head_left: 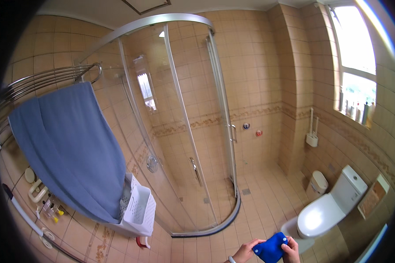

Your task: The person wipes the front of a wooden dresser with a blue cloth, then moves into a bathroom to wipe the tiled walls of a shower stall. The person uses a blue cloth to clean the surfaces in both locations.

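Note:
At the bottom of the head view, a bright blue fabric item [270,249] with small white round snaps or dots is held between both hands. My left hand [246,250], with a white band at its wrist, pinches its left corner. My right hand [290,250] grips its right side, the thumb near a white dot. Its exact kind cannot be told. Just beyond the hands, to the right, stands a white toilet [319,215] with its lid down.
A curved glass shower enclosure [197,125] fills the middle. At left, a blue-grey towel [72,144] hangs from a metal rack [52,77] beside a white plastic basket [140,205]. A small bin [318,180] and a wall-mounted toilet brush holder [312,140] are near the toilet.

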Motion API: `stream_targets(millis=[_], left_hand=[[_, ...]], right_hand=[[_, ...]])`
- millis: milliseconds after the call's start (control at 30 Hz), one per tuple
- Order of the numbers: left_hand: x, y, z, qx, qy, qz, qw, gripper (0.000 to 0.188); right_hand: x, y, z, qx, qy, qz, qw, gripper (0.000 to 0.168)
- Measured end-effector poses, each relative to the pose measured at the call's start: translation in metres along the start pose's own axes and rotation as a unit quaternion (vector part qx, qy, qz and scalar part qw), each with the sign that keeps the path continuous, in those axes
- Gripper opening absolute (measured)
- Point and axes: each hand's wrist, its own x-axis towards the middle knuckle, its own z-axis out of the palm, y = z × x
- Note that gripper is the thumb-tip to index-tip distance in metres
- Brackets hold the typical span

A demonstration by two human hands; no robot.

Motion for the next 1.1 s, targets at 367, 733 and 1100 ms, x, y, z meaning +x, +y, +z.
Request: stream_targets(millis=[367,733,1100], left_hand=[[0.132,-0.068,-0.060,-0.221,0.106,-0.034,0.969,0.037],[0.335,-0.101,-0.155,-0.290,-0.078,-0.039,0.953,0.025],[0.491,-0.115,-0.197,-0.404,0.019,-0.144,0.903,0.034]], right_hand=[[0.199,-0.030,0.018,-0.010,0.010,0.031,0.999,0.015],[0.408,-0.019,-0.004,-0.114,0.079,-0.035,0.990,0.018],[0.523,-0.046,0.012,-0.591,-0.055,-0.176,0.785,0.095]])
